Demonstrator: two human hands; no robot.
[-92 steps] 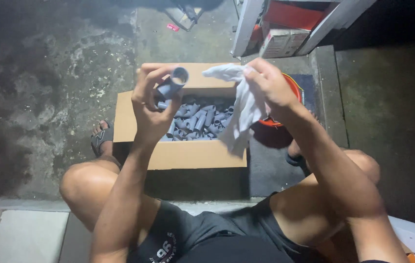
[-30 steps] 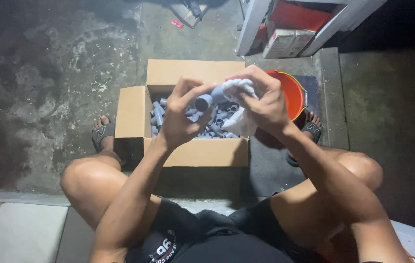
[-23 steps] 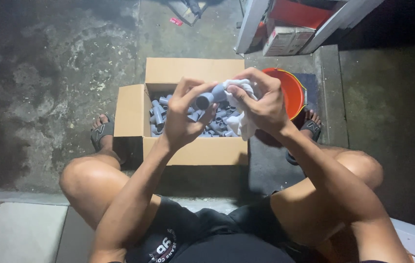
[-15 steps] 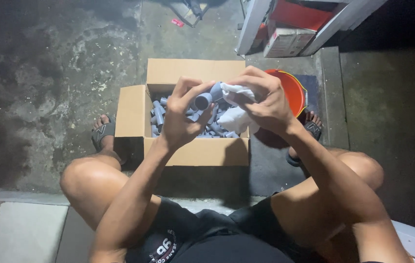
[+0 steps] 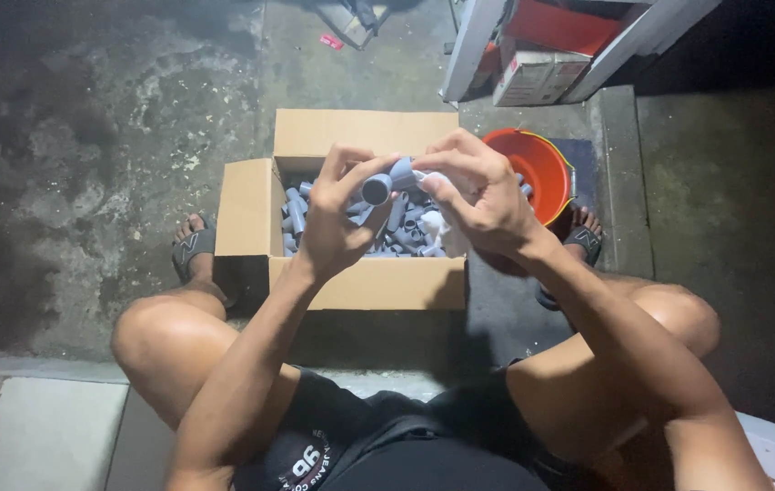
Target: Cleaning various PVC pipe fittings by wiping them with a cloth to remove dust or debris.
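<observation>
hands (image 5: 406, 205) closed, gripping grey pipe fitting (image 5: 386, 182), cloth (image 5: 433, 223).

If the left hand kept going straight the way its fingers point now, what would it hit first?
Probably the right hand: the left hand points up and rightward along the grey pipe fitting both hold, with the white cloth between. Depth is hard to judge.

White cloth (image 5: 433, 221) mostly hidden under the right hand (image 5: 478, 205).

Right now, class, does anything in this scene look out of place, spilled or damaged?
Nothing stands out. Both hands hold a grey pipe piece over the upright cardboard box of similar pieces; the orange bucket stands beside it.
</observation>
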